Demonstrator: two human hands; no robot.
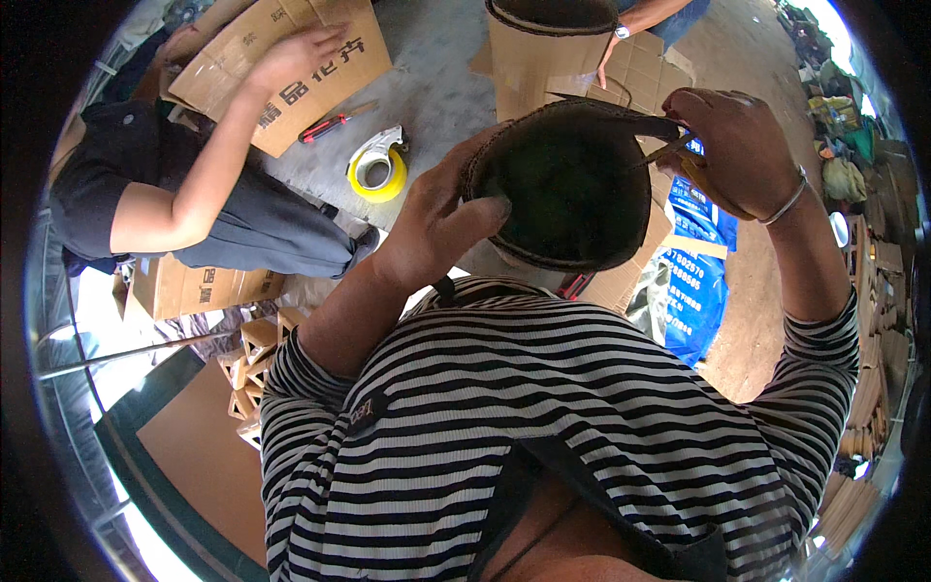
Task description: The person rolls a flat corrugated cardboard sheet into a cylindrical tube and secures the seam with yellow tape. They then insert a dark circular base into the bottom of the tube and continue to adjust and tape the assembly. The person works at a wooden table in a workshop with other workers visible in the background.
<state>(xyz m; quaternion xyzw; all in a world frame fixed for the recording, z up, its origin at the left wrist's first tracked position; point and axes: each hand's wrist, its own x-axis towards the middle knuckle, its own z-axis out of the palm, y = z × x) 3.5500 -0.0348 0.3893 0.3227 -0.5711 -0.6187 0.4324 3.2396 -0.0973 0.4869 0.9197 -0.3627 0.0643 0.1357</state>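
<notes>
A round cardboard tube (572, 194) stands in front of my chest, its open top facing up and its inside dark. My left hand (436, 218) is closed around its left wall, the thumb lying over the rim. On the right side, my right hand (727, 150) pinches a narrow cardboard strip (664, 127) that runs out from the tube's rim. The tips of the right fingers are partly hidden. A red tool (575, 285), perhaps a utility knife, shows below the tube, partly covered.
A co-worker's hand (301, 53) lies on a printed cardboard box (335, 73) at the far left. A utility knife (325, 127) and a tape dispenser (378, 173) lie on the grey surface. Beyond are another tube (543, 73) and a second person's hand (606, 63). Blue printed bags (693, 291) lie right.
</notes>
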